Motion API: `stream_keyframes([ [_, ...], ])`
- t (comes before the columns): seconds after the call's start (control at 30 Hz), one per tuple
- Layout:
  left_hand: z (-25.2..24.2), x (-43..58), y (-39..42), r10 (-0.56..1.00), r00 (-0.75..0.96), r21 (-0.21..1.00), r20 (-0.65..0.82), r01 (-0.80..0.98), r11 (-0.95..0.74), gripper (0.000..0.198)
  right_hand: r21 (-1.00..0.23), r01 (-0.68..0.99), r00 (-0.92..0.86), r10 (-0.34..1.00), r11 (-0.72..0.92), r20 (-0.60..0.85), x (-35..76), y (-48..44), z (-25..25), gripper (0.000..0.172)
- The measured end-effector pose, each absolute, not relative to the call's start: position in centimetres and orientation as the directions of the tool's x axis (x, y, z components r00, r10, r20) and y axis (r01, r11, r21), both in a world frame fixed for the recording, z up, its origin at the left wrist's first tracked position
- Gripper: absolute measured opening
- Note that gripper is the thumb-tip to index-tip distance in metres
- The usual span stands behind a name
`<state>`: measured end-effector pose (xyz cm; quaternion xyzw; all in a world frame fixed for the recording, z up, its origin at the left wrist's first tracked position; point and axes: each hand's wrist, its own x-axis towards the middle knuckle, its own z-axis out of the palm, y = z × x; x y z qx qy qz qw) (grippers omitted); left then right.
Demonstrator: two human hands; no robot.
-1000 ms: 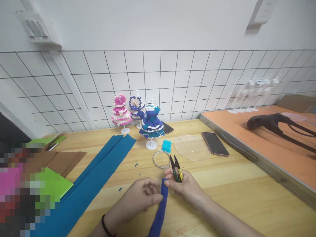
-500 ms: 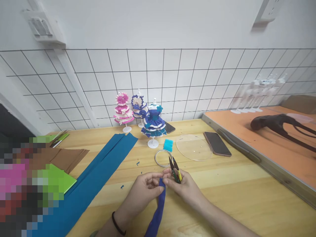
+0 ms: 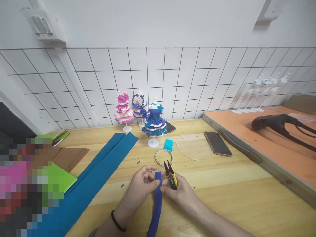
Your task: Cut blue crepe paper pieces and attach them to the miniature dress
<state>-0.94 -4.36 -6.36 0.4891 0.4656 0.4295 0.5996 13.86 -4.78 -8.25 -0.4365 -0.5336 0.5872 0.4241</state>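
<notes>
A long dark-blue strip [image 3: 157, 207], paper or cloth, runs from between my hands down to the lower edge of the view. My left hand [image 3: 142, 187] pinches it near its top end, thumb in front. My right hand [image 3: 179, 191] holds thread snips [image 3: 171, 176] with dark blades pointing up and slightly apart; its thumb tip also touches the strip's right edge. Just beyond the blades lies a thin metal ring [image 3: 156, 160] on the table. Behind the ring are a small turquoise folded piece [image 3: 168, 144] and a miniature mannequin in a blue ruffled dress [image 3: 155, 123].
Teal crepe sheets [image 3: 98, 174] stretch along the left, beside brown sheets [image 3: 71, 158] and a green packet [image 3: 61, 177]. Pink [image 3: 123, 108] and blue-white figures stand at the back. To the right lie a clear disc [image 3: 194, 148], a phone [image 3: 218, 144] and an orange board [image 3: 271, 144].
Both hands have shifted slightly left with the strip. More of the strip's top end now shows above my left thumb, and the snips have moved left and a little down.
</notes>
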Motion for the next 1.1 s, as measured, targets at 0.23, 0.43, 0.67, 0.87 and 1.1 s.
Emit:
stream_keyframes([
  [0.23, -6.24, -0.95, -4.35, 0.968, 0.231, 0.983, -0.096, -0.132, 0.129, 0.022, -0.996, -0.055, -0.269, 0.961, -0.075, -0.057, 13.97, -4.69, -8.12, 0.028],
  [0.43, -6.26, -0.97, -4.28, 0.970, 0.222, 0.989, -0.098, -0.087, 0.120, 0.020, -0.993, -0.049, -0.288, 0.954, -0.105, -0.086, 13.97, -4.79, -7.68, 0.036],
  [0.67, -6.19, -0.96, -4.43, 0.975, 0.205, 0.989, -0.088, -0.096, 0.110, 0.021, -0.997, 0.005, -0.274, 0.959, -0.075, -0.074, 14.00, -4.65, -7.93, 0.040],
  [0.87, -5.98, -0.93, -4.55, 0.973, 0.214, 0.987, -0.084, -0.118, 0.111, 0.021, -0.999, 0.028, -0.234, 0.972, -0.024, -0.030, 13.80, -4.64, -8.14, 0.041],
  [1.1, -5.97, -0.99, -4.41, 0.975, 0.205, 0.985, -0.088, -0.128, 0.116, 0.021, -0.999, -0.001, -0.244, 0.969, -0.036, -0.035, 13.68, -4.86, -7.74, 0.042],
])
